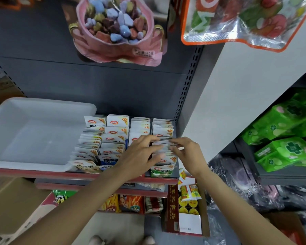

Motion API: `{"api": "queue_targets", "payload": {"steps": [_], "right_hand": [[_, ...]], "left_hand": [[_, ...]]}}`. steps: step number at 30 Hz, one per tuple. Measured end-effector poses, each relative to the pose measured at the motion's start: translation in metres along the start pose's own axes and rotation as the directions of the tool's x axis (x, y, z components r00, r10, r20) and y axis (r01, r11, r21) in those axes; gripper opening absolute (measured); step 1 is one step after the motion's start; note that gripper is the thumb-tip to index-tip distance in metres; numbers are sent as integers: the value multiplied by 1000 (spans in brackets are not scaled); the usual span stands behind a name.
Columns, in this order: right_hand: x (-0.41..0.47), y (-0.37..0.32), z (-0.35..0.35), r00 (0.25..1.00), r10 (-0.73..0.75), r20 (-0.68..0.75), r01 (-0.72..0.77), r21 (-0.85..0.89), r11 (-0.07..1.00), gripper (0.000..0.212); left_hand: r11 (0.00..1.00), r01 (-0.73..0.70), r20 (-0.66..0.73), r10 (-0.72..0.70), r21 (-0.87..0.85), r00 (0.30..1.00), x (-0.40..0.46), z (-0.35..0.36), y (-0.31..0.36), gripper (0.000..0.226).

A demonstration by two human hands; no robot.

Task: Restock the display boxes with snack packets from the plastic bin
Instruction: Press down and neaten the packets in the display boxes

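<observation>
A white plastic bin (42, 106) stands on the left of the shelf, with nothing visible inside. To its right, several rows of white snack packets (113, 135) stand upright in display boxes. Both hands are over the rightmost row (162, 128). My left hand (140, 154) has its fingers spread across the packets of that row. My right hand (185, 152) pinches the top edges of packets in the same row from the right side. The box walls are mostly hidden by the packets and my hands.
A grey perforated upright (187, 89) and a white side panel (237, 103) close the shelf on the right. A pink candy bag (117, 32) hangs above. Green packs (290, 131) fill the neighbouring shelf. Lower shelves hold more snacks (129, 204).
</observation>
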State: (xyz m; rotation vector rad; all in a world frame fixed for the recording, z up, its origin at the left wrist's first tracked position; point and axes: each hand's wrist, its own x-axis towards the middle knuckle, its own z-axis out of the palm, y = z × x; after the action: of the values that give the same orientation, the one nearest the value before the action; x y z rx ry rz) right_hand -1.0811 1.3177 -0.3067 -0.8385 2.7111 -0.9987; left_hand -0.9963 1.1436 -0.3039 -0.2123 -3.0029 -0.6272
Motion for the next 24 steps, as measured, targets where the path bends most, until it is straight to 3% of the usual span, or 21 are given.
{"api": "queue_targets", "payload": {"steps": [3, 6, 10, 12, 14, 18, 20, 24], "right_hand": [[-7, 5, -1, 1000, 23, 10, -23, 42, 999, 24], [-12, 8, -3, 993, 115, -1, -115, 77, 990, 20], [-22, 14, -6, 945, 306, 117, -309, 0, 951, 19], [-29, 11, -3, 936, 284, 207, -286, -23, 958, 14], [-31, 7, 2, 948, 251, 194, -249, -35, 968, 9], [-36, -3, 10, 957, 282, 69, -283, 8, 959, 17], [-43, -6, 11, 956, 280, 91, -285, 49, 957, 23], [-45, -4, 8, 938, 297, 177, -319, 108, 942, 66]], "left_hand": [[989, -144, 125, 139, 30, 982, -7, 5, 1, 56], [967, -190, 19, 189, 168, 982, -4, 10, 2, 47], [994, 103, -124, -100, 19, 987, -10, 10, 15, 47], [951, 261, -73, -276, -165, 958, -17, 16, 17, 48], [878, 337, -73, -382, -339, 921, -19, 19, 19, 53], [863, 339, -139, -414, -375, 899, -24, 27, 31, 57], [867, 333, -119, -400, -371, 909, -30, 31, 32, 61], [886, 347, -130, -400, -307, 907, -29, 29, 30, 74]]}}
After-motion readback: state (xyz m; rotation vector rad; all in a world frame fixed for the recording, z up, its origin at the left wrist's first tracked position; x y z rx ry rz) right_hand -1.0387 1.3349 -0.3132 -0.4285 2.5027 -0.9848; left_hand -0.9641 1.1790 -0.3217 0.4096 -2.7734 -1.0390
